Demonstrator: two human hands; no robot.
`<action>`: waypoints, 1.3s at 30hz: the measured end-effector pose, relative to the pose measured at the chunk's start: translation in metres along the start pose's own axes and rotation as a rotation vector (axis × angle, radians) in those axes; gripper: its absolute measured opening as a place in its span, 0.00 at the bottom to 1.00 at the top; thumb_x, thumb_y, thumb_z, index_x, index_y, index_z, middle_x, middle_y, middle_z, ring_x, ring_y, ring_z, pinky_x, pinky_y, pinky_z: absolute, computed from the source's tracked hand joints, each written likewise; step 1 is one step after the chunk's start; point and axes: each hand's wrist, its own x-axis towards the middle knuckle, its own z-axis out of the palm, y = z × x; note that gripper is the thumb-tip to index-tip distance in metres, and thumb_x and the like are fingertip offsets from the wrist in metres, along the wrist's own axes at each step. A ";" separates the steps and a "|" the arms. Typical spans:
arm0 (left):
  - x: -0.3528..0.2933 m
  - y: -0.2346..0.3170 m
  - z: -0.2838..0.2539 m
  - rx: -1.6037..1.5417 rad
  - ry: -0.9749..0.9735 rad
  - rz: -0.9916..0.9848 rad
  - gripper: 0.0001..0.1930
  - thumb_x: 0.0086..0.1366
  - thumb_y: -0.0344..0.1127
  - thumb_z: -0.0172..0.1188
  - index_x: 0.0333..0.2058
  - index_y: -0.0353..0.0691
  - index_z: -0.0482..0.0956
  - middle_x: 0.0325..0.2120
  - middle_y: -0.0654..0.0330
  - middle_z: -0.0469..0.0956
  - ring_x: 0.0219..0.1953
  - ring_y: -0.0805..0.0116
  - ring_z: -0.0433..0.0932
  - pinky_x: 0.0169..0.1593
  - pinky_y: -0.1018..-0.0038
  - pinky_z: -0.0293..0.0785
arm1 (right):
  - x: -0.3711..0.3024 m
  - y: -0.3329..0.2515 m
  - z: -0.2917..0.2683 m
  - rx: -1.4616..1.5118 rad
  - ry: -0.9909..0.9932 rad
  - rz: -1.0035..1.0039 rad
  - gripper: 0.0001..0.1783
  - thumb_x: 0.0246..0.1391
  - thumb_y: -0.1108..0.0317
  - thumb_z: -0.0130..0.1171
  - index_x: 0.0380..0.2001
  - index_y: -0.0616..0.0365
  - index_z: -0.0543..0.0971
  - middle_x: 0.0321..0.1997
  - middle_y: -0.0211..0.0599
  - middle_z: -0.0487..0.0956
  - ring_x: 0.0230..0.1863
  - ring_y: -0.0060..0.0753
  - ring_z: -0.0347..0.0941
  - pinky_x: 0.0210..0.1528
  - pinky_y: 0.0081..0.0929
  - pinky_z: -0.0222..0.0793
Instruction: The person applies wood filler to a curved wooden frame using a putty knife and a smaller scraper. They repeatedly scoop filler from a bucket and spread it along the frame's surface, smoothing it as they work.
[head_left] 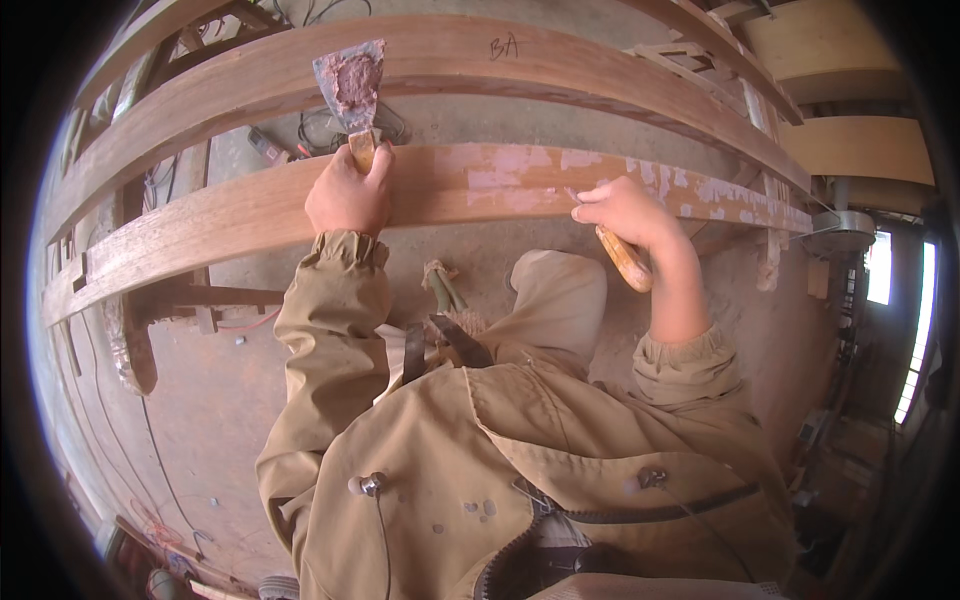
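My left hand (347, 197) is closed round the wooden handle of a putty knife (362, 150). Its wide blade points up and away, loaded with a lump of pinkish filler (354, 78). Below the blade runs the nearest wooden beam (230, 208), bare on its left part. Pink filler patches (510, 163) are smeared over its middle and right part. My right hand (632, 212) grips a second tool by its worn wooden handle (624, 260), fingers at the beam's near edge. The blade of that tool is hidden, so its exact kind does not show.
Another long beam (440, 55) with pencilled marks lies beyond, parallel to the first. A wooden trestle leg (130, 340) stands at the left. Cables and a dark handheld device (266, 146) lie on the floor behind the near beam. Wooden panels (850, 150) are at the far right.
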 end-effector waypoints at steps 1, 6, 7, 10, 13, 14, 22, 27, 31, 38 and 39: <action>0.000 0.000 0.001 -0.001 0.002 0.001 0.22 0.54 0.58 0.51 0.31 0.45 0.79 0.25 0.51 0.79 0.33 0.48 0.78 0.38 0.60 0.71 | 0.003 -0.001 -0.002 0.045 -0.032 0.034 0.16 0.41 0.64 0.59 0.26 0.69 0.77 0.21 0.44 0.76 0.23 0.34 0.73 0.29 0.32 0.70; 0.001 0.002 0.003 -0.020 -0.018 0.002 0.22 0.54 0.58 0.51 0.31 0.44 0.79 0.26 0.51 0.79 0.33 0.48 0.78 0.38 0.60 0.71 | 0.012 -0.011 0.003 0.098 -0.175 0.029 0.14 0.41 0.62 0.59 0.19 0.65 0.76 0.18 0.38 0.75 0.17 0.31 0.70 0.14 0.35 0.66; 0.000 0.000 0.001 -0.012 -0.019 -0.008 0.22 0.54 0.58 0.51 0.31 0.44 0.79 0.26 0.51 0.79 0.34 0.48 0.78 0.38 0.60 0.71 | 0.001 -0.041 0.002 0.004 -0.223 0.133 0.15 0.41 0.61 0.59 0.24 0.65 0.79 0.22 0.41 0.78 0.22 0.32 0.74 0.23 0.35 0.71; 0.001 -0.002 0.001 -0.037 -0.005 0.004 0.22 0.54 0.58 0.51 0.33 0.45 0.79 0.27 0.50 0.79 0.34 0.48 0.77 0.39 0.60 0.71 | 0.000 -0.052 0.024 0.120 -0.285 -0.242 0.23 0.45 0.59 0.61 0.44 0.61 0.78 0.22 0.35 0.76 0.25 0.23 0.69 0.32 0.25 0.68; 0.002 -0.007 0.004 -0.074 -0.007 0.024 0.23 0.54 0.58 0.51 0.34 0.45 0.80 0.26 0.50 0.79 0.34 0.48 0.77 0.39 0.61 0.71 | -0.019 -0.074 0.036 0.014 -0.149 -0.204 0.24 0.45 0.58 0.61 0.47 0.55 0.78 0.29 0.44 0.80 0.30 0.31 0.75 0.38 0.27 0.70; 0.002 -0.008 0.003 -0.109 -0.014 0.038 0.23 0.54 0.58 0.51 0.35 0.44 0.80 0.26 0.50 0.79 0.34 0.48 0.77 0.39 0.60 0.71 | -0.021 -0.074 0.044 -0.032 -0.076 -0.293 0.24 0.43 0.59 0.60 0.46 0.52 0.78 0.31 0.44 0.80 0.32 0.36 0.75 0.39 0.31 0.70; 0.014 -0.048 -0.019 -0.366 0.113 0.147 0.19 0.54 0.51 0.60 0.33 0.40 0.80 0.20 0.55 0.78 0.26 0.63 0.79 0.33 0.70 0.71 | -0.022 -0.061 0.097 -0.261 0.163 -0.427 0.26 0.41 0.61 0.59 0.49 0.39 0.76 0.30 0.44 0.78 0.33 0.45 0.75 0.35 0.39 0.70; 0.049 -0.129 -0.060 -0.586 0.229 0.033 0.15 0.58 0.46 0.60 0.31 0.37 0.79 0.13 0.63 0.74 0.16 0.78 0.72 0.22 0.77 0.66 | -0.028 -0.026 0.089 -0.305 0.159 -0.436 0.28 0.38 0.64 0.59 0.49 0.37 0.76 0.27 0.39 0.76 0.31 0.44 0.74 0.33 0.39 0.69; 0.064 -0.164 -0.095 -0.548 0.373 -0.159 0.19 0.56 0.51 0.60 0.24 0.37 0.78 0.13 0.62 0.74 0.15 0.74 0.72 0.21 0.75 0.66 | -0.025 -0.035 0.066 -0.404 0.106 -0.583 0.29 0.37 0.68 0.58 0.49 0.37 0.76 0.27 0.39 0.76 0.30 0.43 0.74 0.33 0.38 0.68; 0.062 -0.145 -0.096 -0.247 0.428 -0.238 0.24 0.54 0.58 0.56 0.23 0.38 0.79 0.12 0.63 0.75 0.20 0.69 0.75 0.30 0.72 0.68 | -0.001 -0.079 0.058 -0.640 0.114 -0.689 0.28 0.39 0.71 0.56 0.48 0.38 0.77 0.28 0.42 0.75 0.31 0.44 0.74 0.34 0.37 0.69; 0.062 -0.143 -0.096 -0.243 0.439 -0.227 0.25 0.54 0.59 0.55 0.24 0.39 0.79 0.14 0.62 0.76 0.21 0.67 0.76 0.31 0.71 0.68 | -0.001 -0.079 0.057 -0.633 0.108 -0.682 0.27 0.39 0.72 0.55 0.48 0.38 0.77 0.28 0.42 0.75 0.31 0.44 0.74 0.34 0.38 0.69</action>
